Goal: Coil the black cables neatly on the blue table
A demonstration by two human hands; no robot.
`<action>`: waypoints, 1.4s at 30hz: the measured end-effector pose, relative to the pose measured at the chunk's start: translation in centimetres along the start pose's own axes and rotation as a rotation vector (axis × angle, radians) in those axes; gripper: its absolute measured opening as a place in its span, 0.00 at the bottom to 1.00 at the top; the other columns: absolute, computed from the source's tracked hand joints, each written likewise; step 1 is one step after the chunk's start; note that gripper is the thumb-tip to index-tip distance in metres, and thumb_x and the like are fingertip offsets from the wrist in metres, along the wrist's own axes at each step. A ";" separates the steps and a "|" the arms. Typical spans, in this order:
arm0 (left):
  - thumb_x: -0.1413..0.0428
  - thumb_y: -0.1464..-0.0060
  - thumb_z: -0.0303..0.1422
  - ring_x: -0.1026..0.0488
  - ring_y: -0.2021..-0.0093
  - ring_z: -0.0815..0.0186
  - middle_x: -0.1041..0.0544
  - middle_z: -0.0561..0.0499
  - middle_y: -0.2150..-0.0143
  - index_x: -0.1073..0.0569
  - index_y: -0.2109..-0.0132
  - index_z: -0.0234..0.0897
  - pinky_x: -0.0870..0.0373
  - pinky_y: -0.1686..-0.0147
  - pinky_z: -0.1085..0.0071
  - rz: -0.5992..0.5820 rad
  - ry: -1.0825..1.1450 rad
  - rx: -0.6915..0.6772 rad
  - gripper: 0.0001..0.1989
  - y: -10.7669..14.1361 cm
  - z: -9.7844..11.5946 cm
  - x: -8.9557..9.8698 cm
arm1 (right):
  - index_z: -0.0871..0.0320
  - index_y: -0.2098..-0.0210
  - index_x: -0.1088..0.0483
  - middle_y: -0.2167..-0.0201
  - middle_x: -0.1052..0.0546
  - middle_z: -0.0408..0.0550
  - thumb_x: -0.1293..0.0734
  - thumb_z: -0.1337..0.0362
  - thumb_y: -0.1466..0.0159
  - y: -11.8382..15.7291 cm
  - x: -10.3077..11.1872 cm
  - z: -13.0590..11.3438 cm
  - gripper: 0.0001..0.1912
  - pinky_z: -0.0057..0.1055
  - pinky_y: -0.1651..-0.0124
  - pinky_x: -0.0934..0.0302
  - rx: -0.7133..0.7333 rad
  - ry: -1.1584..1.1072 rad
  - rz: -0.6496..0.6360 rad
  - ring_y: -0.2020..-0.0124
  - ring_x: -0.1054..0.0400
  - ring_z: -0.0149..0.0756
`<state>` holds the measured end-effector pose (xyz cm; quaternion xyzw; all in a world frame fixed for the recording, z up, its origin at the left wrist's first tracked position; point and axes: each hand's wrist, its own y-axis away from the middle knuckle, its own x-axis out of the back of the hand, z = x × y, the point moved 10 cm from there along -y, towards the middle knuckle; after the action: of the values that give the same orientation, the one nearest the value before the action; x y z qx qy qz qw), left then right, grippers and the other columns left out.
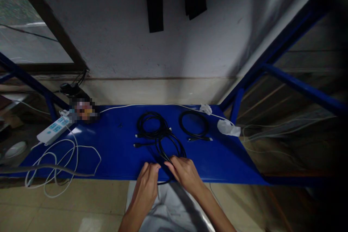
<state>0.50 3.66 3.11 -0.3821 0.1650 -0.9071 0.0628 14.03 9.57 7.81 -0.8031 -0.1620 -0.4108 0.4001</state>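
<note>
Near the front edge of the blue table (114,159), my left hand (147,181) has its fingers closed by a black cable end that hangs below it. My right hand (183,172) is pinched on a looped black cable (178,145), just right of my left hand. Another coiled black cable (141,121) lies behind it, partly overlapping, with its plugs pointing left. A separate black coil (180,119) rests to the right, its two plugs at the front of the loop.
A white power strip (53,130) and tangled white cord (76,152) lie at the left. White plastic wrapping (228,128) is at the back right. Blue frame bars (237,105) rise at both sides, and a wall stands behind.
</note>
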 end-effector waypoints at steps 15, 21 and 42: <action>0.43 0.27 0.36 0.19 0.43 0.49 0.18 0.43 0.50 0.24 0.42 0.45 0.21 0.39 0.47 -0.205 -0.277 -0.298 0.10 2.6 1.7 -3.6 | 0.56 0.64 0.29 0.70 0.23 0.43 0.39 0.55 0.18 1.4 -1.7 0.3 0.19 0.34 0.66 0.45 0.026 0.048 -0.145 0.72 0.27 0.35; 0.47 0.28 0.28 0.20 0.48 0.54 0.19 0.45 0.56 0.24 0.45 0.42 0.23 0.37 0.51 -0.224 -0.263 -0.347 0.10 2.5 3.7 -2.9 | 0.56 0.64 0.28 0.70 0.22 0.44 0.38 0.52 0.19 1.6 -1.6 0.2 0.21 0.34 0.65 0.43 0.036 0.016 -0.168 0.71 0.27 0.35; 0.39 0.34 0.29 0.24 0.58 0.60 0.24 0.50 0.60 0.27 0.50 0.40 0.31 0.33 0.51 -0.205 0.096 -0.159 0.07 -1.9 1.0 0.9 | 0.60 0.34 0.27 0.54 0.21 0.54 0.28 0.59 0.25 3.6 -0.9 0.1 0.23 0.49 0.44 0.32 0.252 0.062 -0.224 0.51 0.28 0.47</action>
<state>0.61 4.98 5.00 -0.3571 0.1995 -0.9100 -0.0685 15.68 7.48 5.27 -0.7106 -0.2884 -0.4537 0.4539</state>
